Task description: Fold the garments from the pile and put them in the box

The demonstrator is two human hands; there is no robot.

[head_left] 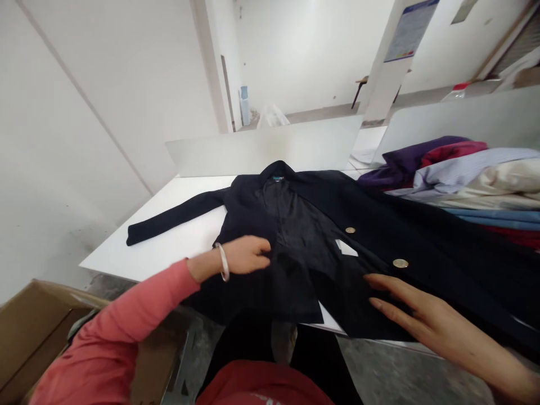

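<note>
A dark navy jacket (371, 247) lies open on a white table (169, 247), with its black lining showing and its collar at the far side. One sleeve (172, 216) stretches out to the left. Two gold buttons (400, 263) sit on its right front panel. My left hand (244, 256), wearing a silver bangle and a pink sleeve, is curled on the left front panel and grips the cloth. My right hand (422, 315) rests flat on the lower right panel, fingers apart. A small white tag (346, 247) shows on the lining.
A heap of folded clothes (455, 174) in purple, red, blue and cream stands at the table's right. A white partition (261, 149) runs along the far edge. An open cardboard box (29, 332) sits on the floor at lower left.
</note>
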